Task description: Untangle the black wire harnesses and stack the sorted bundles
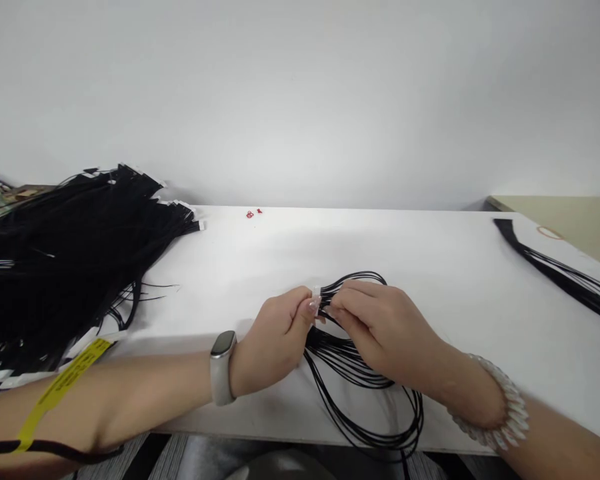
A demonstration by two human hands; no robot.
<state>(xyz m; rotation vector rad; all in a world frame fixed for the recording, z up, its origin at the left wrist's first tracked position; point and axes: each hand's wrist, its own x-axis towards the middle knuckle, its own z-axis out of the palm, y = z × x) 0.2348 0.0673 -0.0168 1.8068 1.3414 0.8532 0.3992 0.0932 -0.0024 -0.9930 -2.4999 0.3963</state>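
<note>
My left hand (273, 340) and my right hand (385, 327) meet above the white table (260, 260), close to its front edge. A looped bundle of thin black wires (365, 370) lies under and between them, with a small white connector (316, 292) at its end. My left fingertips pinch that connector. My right fingers grip the black wires just beside it. Part of the bundle is hidden behind my right hand.
A large heap of black wires (65, 267) with white ends covers the table's left side. Another black wire bundle (565, 277) lies at the right edge. Small red pieces (253, 213) sit near the back wall. A yellow strip (63, 387) lies beside my left forearm.
</note>
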